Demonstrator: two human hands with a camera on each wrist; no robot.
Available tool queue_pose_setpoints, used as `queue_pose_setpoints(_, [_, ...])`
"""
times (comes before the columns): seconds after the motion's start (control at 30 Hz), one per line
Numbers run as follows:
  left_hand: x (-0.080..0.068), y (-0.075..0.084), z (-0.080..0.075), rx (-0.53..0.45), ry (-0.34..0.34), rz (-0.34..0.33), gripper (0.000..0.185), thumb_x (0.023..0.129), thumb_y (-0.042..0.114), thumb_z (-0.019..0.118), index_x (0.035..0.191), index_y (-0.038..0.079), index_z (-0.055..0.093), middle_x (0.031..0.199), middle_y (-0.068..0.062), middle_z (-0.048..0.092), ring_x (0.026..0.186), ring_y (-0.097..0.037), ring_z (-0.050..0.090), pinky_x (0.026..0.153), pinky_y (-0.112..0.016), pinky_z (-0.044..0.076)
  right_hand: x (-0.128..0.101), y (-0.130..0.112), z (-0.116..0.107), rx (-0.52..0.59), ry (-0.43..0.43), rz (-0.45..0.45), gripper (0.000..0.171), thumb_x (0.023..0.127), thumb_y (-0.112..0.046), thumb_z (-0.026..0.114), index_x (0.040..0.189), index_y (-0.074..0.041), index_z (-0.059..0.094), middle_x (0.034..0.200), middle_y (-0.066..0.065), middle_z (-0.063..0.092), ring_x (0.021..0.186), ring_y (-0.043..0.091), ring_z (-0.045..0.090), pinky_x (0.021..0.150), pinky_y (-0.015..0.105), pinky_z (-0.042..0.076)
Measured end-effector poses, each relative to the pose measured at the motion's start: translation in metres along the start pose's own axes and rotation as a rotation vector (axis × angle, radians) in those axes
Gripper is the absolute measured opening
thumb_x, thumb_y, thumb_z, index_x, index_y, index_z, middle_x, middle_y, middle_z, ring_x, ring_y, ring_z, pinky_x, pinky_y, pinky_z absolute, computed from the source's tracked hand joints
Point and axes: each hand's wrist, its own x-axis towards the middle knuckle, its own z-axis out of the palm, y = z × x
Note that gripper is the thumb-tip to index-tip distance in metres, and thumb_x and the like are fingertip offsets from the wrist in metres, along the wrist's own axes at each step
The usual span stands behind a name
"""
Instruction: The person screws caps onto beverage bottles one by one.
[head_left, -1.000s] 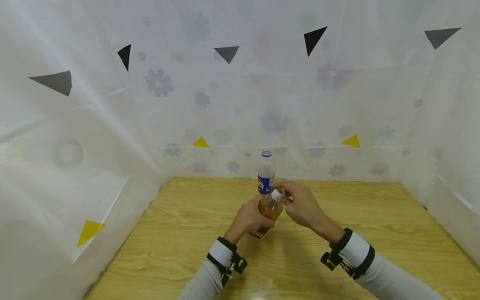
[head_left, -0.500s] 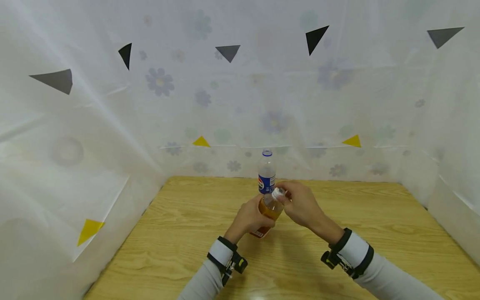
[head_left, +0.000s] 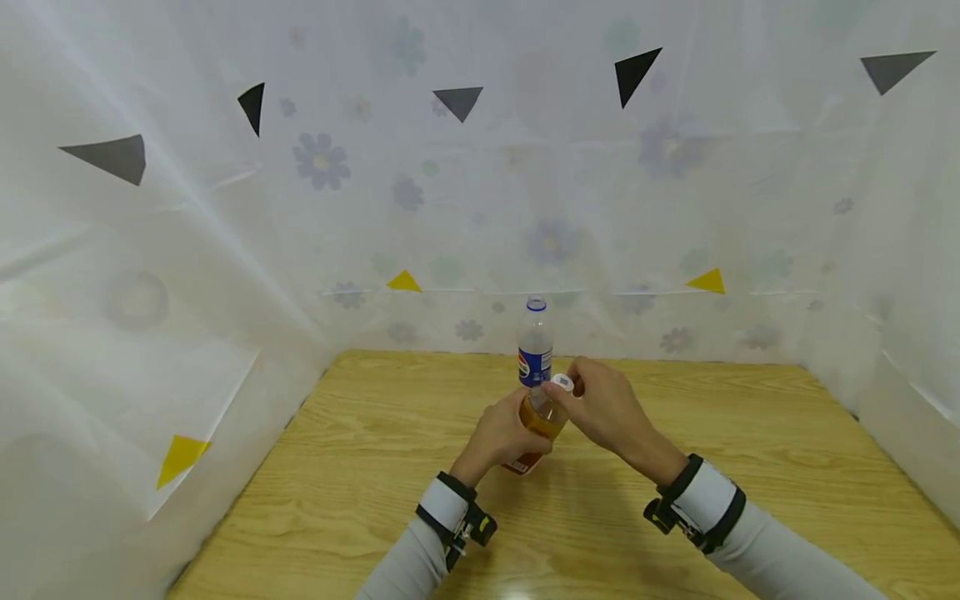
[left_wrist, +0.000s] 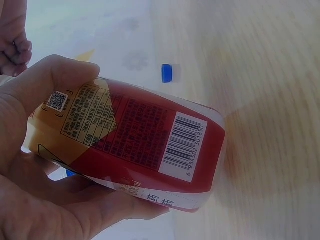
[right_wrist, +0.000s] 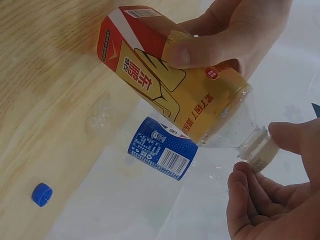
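Tilted over the table, a drink bottle point(left_wrist: 140, 135) with a red and gold label is gripped round its body by my left hand point(head_left: 498, 435). Amber liquid shows inside it in the right wrist view. My right hand point(head_left: 609, 410) pinches the white cap point(right_wrist: 264, 152) at the bottle's neck between thumb and fingers. The cap sits over the mouth of the neck. Just behind stands an uncapped clear bottle point(head_left: 536, 333) with a blue label, its lower part partly hidden by the held bottle and the hands.
A loose blue cap point(right_wrist: 42, 194) lies on the wooden table point(head_left: 360, 467), near the clear bottle. White sheeting point(head_left: 480, 192) with flower prints and paper triangles closes off the back and sides.
My right thumb has shifted forward over the side of the white cap, and the fingers have moved round it. The left hand holds the drink bottle about as before.
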Motion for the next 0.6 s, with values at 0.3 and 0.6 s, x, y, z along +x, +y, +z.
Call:
queue_pose_setpoints(0.3, [0.002,-0.0017,-0.0003,0.013,0.0,0.003,0.069,0.076,0.021,0.088,0.136,0.014,0.056,0.122,-0.007,0.07,0.103,-0.022,0.069,0.09,-0.045,0.057,-0.0017,0.0003,-0.0006,-0.028,-0.04,0.025,0.046,0.098,-0.042,0.066,0.118,-0.001,0.062,0.081,0.008,0.065,0.06,0.016,0.056,0.051,0.03,0.045])
queue_pose_setpoints(0.6, [0.0008,0.0009,-0.0003,0.008,-0.004,0.007,0.072,0.075,0.021,0.088,0.138,0.013,0.055,0.123,-0.008,0.07,0.105,-0.024,0.069,0.09,-0.046,0.057,-0.0031,-0.0067,-0.0048,-0.018,-0.005,-0.066,0.063,0.096,-0.033,0.071,0.147,-0.002,0.049,0.13,0.025,0.064,0.116,0.044,0.063,0.089,0.058,0.054])
